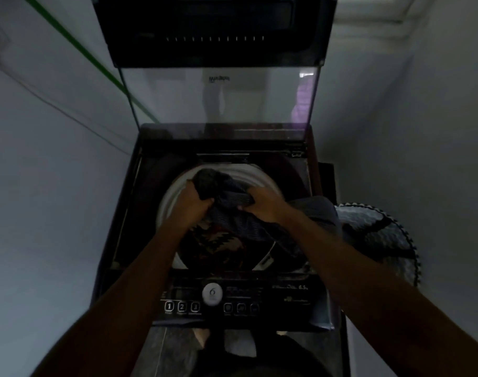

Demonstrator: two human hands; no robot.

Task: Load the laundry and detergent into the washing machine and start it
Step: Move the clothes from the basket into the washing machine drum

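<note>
Loading step: left hand and right hand both grip a dark bundle of laundry over the open washing machine drum, lid up; next likely push it down, then detergent.

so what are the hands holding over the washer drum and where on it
Both hands grip one dark garment bunched over the drum: the left hand near its upper end, the right hand at its middle folds.

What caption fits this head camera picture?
Both hands push dark clothes into the open washer.
</note>
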